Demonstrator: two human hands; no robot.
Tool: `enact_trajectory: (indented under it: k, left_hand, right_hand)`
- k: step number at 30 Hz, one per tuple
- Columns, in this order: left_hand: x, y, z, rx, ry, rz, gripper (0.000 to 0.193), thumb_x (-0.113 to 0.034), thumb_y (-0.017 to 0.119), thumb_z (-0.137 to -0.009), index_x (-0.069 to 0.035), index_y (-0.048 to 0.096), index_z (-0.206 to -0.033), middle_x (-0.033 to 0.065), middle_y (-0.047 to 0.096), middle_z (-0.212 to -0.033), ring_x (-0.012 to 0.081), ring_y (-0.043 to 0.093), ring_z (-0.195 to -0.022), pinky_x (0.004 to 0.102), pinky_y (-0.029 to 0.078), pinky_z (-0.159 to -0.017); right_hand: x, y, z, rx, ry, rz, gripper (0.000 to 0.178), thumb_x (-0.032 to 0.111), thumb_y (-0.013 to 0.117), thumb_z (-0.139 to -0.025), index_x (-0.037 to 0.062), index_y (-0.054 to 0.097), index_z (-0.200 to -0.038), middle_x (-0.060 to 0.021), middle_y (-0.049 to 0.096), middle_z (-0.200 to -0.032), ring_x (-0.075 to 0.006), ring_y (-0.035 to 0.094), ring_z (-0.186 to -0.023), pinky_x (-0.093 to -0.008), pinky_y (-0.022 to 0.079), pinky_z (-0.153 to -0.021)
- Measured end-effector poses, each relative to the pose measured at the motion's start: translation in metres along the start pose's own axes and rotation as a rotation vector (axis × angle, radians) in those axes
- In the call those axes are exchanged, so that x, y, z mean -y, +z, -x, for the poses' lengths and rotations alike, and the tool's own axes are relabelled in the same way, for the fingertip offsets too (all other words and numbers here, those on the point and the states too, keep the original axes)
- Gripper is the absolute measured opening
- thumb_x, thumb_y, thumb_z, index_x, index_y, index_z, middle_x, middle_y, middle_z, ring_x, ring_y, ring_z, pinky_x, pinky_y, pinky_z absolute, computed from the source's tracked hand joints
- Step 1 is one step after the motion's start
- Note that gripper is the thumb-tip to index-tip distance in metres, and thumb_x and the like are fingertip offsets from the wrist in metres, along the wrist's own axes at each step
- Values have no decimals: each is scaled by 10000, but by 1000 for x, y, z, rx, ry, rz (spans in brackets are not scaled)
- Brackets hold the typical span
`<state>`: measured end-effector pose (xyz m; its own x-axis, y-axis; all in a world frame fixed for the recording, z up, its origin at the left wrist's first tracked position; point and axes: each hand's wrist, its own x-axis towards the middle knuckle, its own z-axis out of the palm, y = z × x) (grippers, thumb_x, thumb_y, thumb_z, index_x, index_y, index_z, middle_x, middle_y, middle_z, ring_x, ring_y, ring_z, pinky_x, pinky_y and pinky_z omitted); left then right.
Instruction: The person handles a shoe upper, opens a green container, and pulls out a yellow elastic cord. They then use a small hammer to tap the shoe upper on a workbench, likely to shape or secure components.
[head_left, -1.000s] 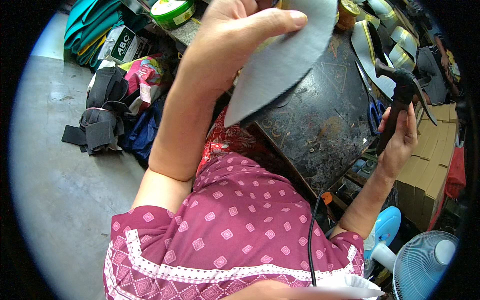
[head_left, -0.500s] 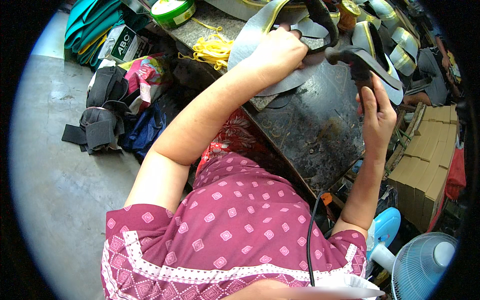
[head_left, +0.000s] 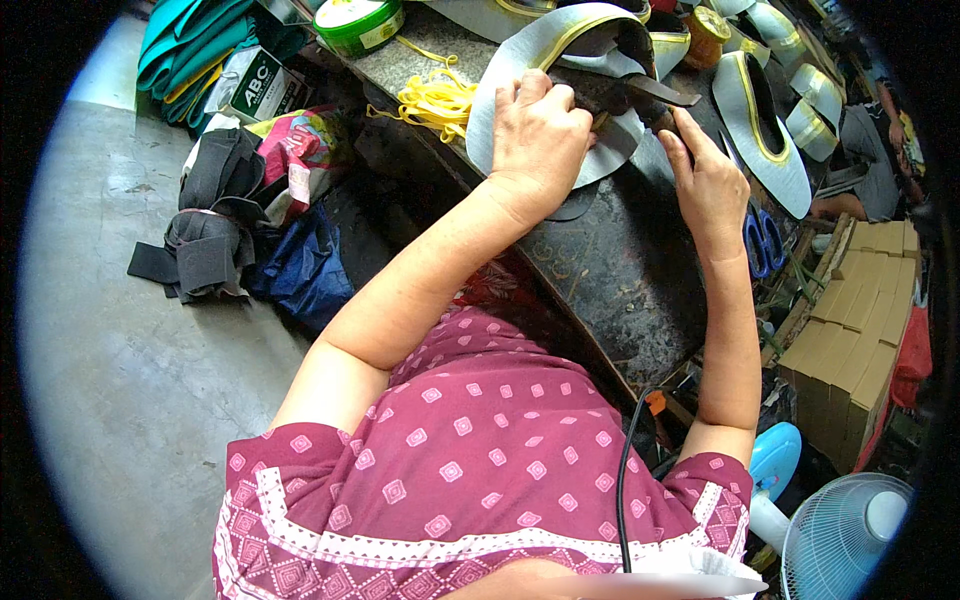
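Observation:
Under my left hand [head_left: 540,140] is a grey shoe upper [head_left: 484,120] with a yellow-bound edge, lying on the dark worktable [head_left: 635,290]. My left fingers are curled over the upper; their tips are partly hidden. In my right hand [head_left: 712,190] is a hammer [head_left: 664,92], its dark handle running into my closed fingers. The hammer head is low over the right part of the upper, and I cannot tell whether it touches. Another grey upper [head_left: 797,185] with yellow trim lies to the right of my right hand.
Blue-handled scissors [head_left: 764,245] lie at the table's right edge. A yellow cord bundle [head_left: 437,104], a green tin [head_left: 360,30] and an amber jar [head_left: 706,40] are farther back. Cardboard pieces [head_left: 840,325] and a fan [head_left: 845,540] stand right. Cloth bundles [head_left: 215,240] lie on the left floor.
The hammer has come down and left toward the shoe upper with my right hand. My left hand has shifted nearer to me on the upper. The scissors now show.

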<state>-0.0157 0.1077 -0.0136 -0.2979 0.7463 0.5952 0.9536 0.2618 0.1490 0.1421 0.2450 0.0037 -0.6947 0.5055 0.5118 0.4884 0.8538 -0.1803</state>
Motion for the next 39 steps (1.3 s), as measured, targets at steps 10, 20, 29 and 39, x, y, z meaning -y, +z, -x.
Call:
enact_trajectory:
  k: [10, 20, 29, 39]
  left_hand:
    - [5, 2, -4, 12, 123, -12, 88, -225, 754, -746, -202, 745, -830, -42, 620, -926, 218, 546, -1093, 484, 321, -1020]
    - [7, 7, -3, -39, 137, 28, 56, -204, 736, -761, -205, 741, -817, -35, 617, -916, 223, 547, -1095, 504, 308, -1037]
    - [-19, -5, 11, 32, 103, 45, 236, -211, 653, -818, -16, 702, -941, 153, 637, -1086, 386, 509, -1286, 596, 304, -1145]
    - [-30, -54, 20, 202, 349, 633, 306, -272, 742, -843, -85, 704, -1083, 94, 667, -1005, 321, 640, -981, 412, 544, -845]
  right_hand:
    - [-1, -14, -4, 8, 52, -128, 382, 448, 609, -963, 268, 663, -1295, -125, 736, -963, -333, 716, -828, -417, 556, -689]
    - [9, -32, -1, -1, 77, -189, 370, 437, 637, -949, 239, 699, -1255, -111, 739, -993, -311, 719, -831, -387, 560, -701]
    - [2, -16, 5, 108, 91, -18, 393, 468, 582, -978, 289, 635, -1323, -157, 725, -907, -360, 713, -806, -449, 565, -670]
    - [-2, -16, 3, 205, 181, -86, 406, 486, 559, -989, 310, 622, -1349, -171, 730, -908, -357, 719, -849, -454, 565, -693]
